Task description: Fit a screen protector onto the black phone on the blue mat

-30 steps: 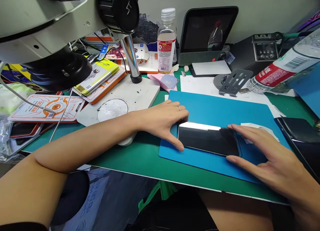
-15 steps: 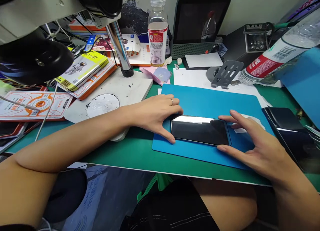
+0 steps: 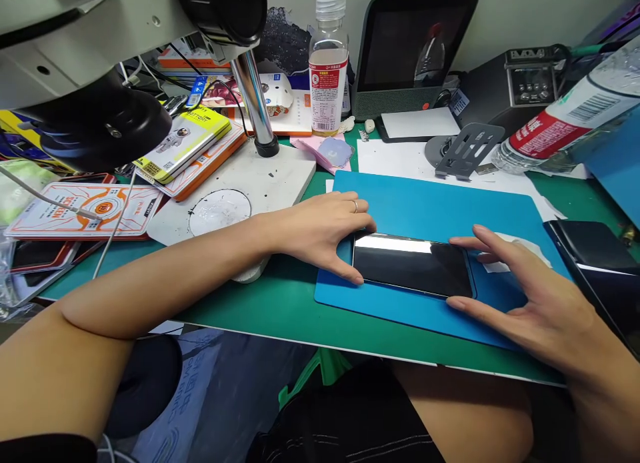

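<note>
A smartphone (image 3: 413, 266) lies flat, dark screen up, on a blue mat (image 3: 440, 206), with a bright reflection along its far edge. A thin strip of rim shows past the right end of the dark glass. My left hand (image 3: 325, 233), with a ring on one finger, holds the phone's left end between thumb and fingers. At the right end, my right hand (image 3: 535, 293) spans the phone, its thumb at the near edge and fingertips at the far edge. Beside the right fingers lies a crumpled white wipe (image 3: 517, 251).
A microscope (image 3: 113, 123) overhangs the left side on a pale base (image 3: 285, 176). Boxed screens (image 3: 85, 209) lie at left. Behind stand a drink bottle (image 3: 329, 83), a tablet-like display (image 3: 415, 43) and a metal stand (image 3: 470, 149). Another dark phone (image 3: 595, 249) and a tilted bottle (image 3: 560, 126) are at right.
The camera view has shifted slightly, so everything on the bench appears further right. Both hands stay at the smartphone's two ends, with no clear movement of the phone on the mat.
</note>
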The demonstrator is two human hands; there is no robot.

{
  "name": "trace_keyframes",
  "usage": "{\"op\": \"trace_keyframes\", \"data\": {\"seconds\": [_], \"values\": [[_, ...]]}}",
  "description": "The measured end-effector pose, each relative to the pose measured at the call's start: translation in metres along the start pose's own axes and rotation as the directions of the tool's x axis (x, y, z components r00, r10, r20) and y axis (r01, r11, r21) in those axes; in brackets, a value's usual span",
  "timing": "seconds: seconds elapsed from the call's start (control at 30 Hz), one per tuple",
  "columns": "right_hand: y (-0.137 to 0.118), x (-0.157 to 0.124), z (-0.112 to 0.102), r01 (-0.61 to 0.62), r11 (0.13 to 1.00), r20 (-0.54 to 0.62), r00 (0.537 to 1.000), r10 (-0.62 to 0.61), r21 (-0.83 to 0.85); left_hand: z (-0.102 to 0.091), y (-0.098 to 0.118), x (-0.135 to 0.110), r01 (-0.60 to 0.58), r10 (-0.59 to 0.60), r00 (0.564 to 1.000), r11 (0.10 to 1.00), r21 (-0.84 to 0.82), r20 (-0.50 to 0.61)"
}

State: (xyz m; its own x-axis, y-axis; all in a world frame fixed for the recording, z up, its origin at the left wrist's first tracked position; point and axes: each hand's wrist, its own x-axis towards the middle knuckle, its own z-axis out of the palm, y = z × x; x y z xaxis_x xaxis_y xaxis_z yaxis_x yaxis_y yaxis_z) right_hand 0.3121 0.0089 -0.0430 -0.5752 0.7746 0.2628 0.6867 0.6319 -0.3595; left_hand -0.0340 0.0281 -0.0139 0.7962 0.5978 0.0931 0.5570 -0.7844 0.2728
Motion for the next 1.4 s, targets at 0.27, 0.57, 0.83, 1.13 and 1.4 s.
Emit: {"op": "trace_keyframes", "data": {"seconds": [0.27,0.57,0.83,1.13,1.4], "values": [[-0.0029,0.0021,-0.0009,0.027,1.000,0.008,1.000,-0.027,-0.001,-0.0005,0.0015,0.0006,0.014,-0.013,1.000,0.999,-0.049,0.020],[0.0006,-0.0012,-0.0019,0.015,1.000,0.013,1.000,-0.016,0.008,-0.0037,0.0013,0.0003,0.133,-0.130,0.991,0.987,-0.096,0.031],[0.0017,-0.0001,-0.0004,0.019,1.000,0.006,1.000,-0.019,0.019,-0.0014,-0.0028,0.0017,0.148,-0.145,0.989,0.980,-0.136,0.033],[-0.0007,-0.0008,-0.0013,0.003,1.000,0.025,1.000,-0.004,0.022,-0.0019,-0.0021,0.0021,0.134,-0.128,0.990,0.983,-0.125,0.058],[-0.0013,-0.0009,-0.0017,0.011,1.000,0.021,1.000,-0.011,0.017,-0.0025,-0.0013,0.0022,0.140,-0.133,0.989,0.982,-0.129,0.062]]}}
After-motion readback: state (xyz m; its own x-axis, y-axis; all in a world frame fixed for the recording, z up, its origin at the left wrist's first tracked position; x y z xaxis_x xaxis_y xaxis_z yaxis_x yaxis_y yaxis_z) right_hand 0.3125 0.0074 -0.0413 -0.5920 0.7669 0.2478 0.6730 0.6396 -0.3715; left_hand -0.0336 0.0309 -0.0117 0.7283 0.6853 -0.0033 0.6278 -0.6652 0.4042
